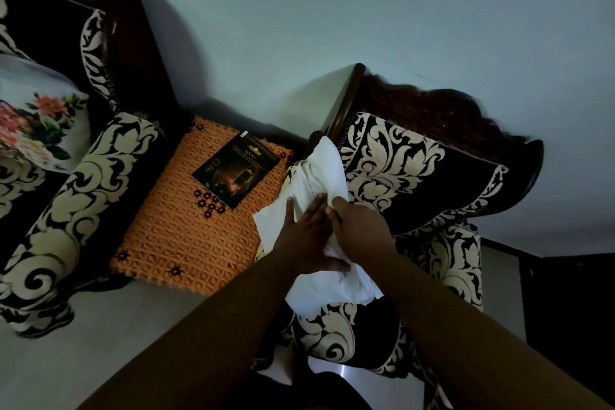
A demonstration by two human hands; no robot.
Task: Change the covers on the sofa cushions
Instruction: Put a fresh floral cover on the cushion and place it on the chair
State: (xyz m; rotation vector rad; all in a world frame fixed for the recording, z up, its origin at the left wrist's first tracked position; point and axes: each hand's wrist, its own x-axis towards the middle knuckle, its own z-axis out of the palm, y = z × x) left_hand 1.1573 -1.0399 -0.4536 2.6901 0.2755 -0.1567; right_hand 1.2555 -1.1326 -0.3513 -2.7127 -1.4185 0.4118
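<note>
I press my left hand flat and grip with my right hand on the white cushion against the right armchair, seemingly mid-change, while a floral cushion at far left looks finished.

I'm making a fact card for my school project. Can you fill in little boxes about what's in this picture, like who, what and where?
who: a person, only bare arms and hands show
left hand: fingers spread flat on the white cushion
right hand: gripping the white cloth
where: over the arm of a black-and-cream patterned armchair
between the seats: orange crocheted cover with a dark booklet lying on it
far left: floral cushion on a matching sofa
background: pale wall
</note>
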